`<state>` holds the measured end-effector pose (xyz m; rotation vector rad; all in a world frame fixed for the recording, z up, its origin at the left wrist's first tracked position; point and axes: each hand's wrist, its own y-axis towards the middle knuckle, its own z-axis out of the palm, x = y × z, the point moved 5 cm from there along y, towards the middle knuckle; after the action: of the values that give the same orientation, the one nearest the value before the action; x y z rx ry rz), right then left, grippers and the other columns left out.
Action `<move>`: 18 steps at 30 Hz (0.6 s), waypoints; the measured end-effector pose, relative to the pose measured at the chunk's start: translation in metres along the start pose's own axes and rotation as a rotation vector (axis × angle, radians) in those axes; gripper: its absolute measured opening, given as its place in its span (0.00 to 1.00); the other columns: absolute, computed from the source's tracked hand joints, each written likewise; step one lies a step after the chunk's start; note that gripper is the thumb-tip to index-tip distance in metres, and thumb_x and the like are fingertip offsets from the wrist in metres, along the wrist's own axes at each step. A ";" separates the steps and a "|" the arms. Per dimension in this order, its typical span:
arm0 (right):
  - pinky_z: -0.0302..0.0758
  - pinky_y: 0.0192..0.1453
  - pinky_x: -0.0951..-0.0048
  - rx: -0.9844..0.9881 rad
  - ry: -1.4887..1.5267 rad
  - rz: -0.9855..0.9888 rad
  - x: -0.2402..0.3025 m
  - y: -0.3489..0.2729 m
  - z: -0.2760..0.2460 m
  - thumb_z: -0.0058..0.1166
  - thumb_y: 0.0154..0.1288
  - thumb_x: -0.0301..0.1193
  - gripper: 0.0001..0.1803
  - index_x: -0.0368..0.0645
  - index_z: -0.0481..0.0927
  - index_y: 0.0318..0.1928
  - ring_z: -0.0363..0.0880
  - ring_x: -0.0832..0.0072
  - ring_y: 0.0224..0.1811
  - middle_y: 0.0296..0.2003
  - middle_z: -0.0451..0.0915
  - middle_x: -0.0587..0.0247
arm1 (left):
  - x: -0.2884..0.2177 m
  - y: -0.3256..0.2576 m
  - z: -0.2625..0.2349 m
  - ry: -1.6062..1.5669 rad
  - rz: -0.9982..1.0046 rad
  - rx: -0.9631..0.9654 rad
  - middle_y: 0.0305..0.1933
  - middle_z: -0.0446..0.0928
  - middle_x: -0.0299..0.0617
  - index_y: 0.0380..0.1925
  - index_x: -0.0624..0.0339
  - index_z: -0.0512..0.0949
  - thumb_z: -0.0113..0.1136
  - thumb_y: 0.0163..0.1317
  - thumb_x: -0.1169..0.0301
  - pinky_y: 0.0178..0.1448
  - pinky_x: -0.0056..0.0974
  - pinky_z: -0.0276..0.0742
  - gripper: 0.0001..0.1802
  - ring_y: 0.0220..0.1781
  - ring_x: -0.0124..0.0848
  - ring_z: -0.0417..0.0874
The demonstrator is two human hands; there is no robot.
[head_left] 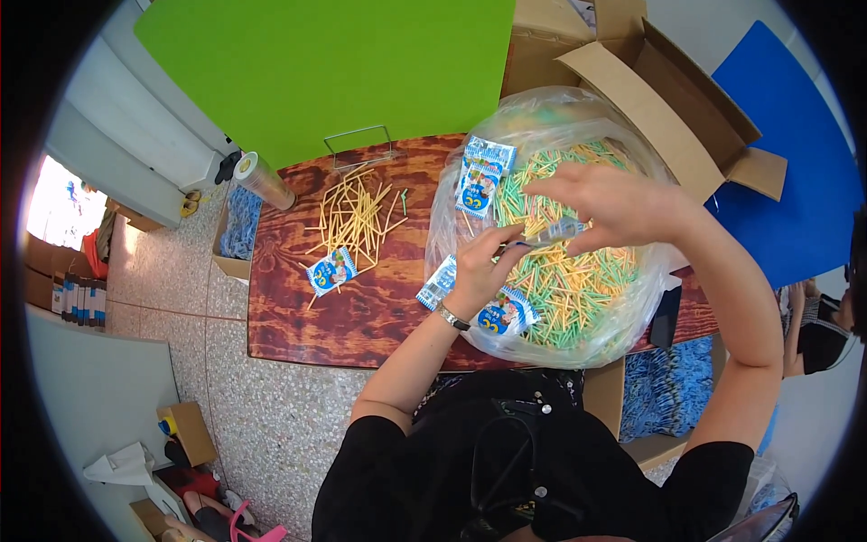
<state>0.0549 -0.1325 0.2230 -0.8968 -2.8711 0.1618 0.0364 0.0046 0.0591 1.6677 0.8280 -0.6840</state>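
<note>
Clear plastic bag (562, 352) corrals loose pastel sticks (582, 285).
Left hand (481, 268) pinches a packet (553, 233), seemingly steadying it; right hand (625, 204) curves open, contact unclear.

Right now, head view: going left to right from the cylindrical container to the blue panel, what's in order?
Cylindrical container → loose yellow sticks → left hand → right hand → blue panel.

A red-brown, wood-grained table (361, 321) lies beneath the hands (623, 203), a flat green surface (343, 72) beyond them; to their left, grey speckled floor (257, 415) runs toward a brightly lit opening (65, 206).
</note>
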 end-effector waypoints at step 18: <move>0.76 0.35 0.60 -0.691 0.358 0.427 -0.098 0.082 0.163 0.57 0.63 0.34 0.06 0.47 0.80 0.38 0.81 0.54 0.33 0.31 0.82 0.54 | 0.141 -0.016 -0.029 0.028 -0.445 -0.229 0.45 0.81 0.41 0.43 0.65 0.80 0.61 0.62 0.76 0.45 0.34 0.78 0.09 0.43 0.28 0.81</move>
<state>0.1554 -0.1317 0.0416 -1.4550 -2.3601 -0.9026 0.1074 0.0603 -0.0539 1.2987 1.2682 -0.8336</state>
